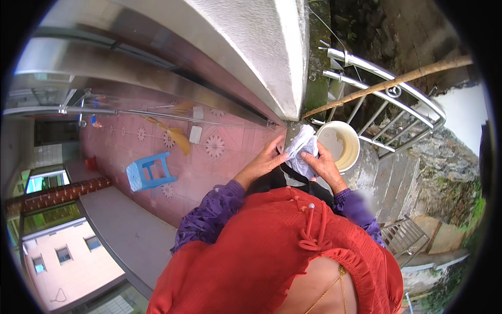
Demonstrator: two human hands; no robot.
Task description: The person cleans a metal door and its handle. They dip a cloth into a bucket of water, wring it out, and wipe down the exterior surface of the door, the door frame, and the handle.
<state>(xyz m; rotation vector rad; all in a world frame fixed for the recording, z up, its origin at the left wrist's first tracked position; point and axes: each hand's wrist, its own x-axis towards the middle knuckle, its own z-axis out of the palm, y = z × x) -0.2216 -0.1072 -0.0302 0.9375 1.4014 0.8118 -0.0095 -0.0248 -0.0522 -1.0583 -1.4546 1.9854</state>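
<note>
In front of my body I hold a bunched white and pale-lavender cloth [302, 151]. My right hand [322, 161] grips its right side, with the thumb across the front. My left hand [270, 157] is at the cloth's left edge, its thumb against the fabric and its forefinger extended apart. The fingers behind the cloth are hidden. Just beyond my right hand stands a round cream-coloured plastic bucket [355, 151] with some liquid or residue at its bottom. A black strap [292, 172] hangs below the cloth.
A blue plastic stool [151, 172] and a straw broom [178, 137] are on the pink tiled floor [219, 180] to the left. A white wall corner [290, 106] juts out ahead. To the right are a metal railing [386, 114], a wooden pole [411, 74] and concrete steps [386, 180].
</note>
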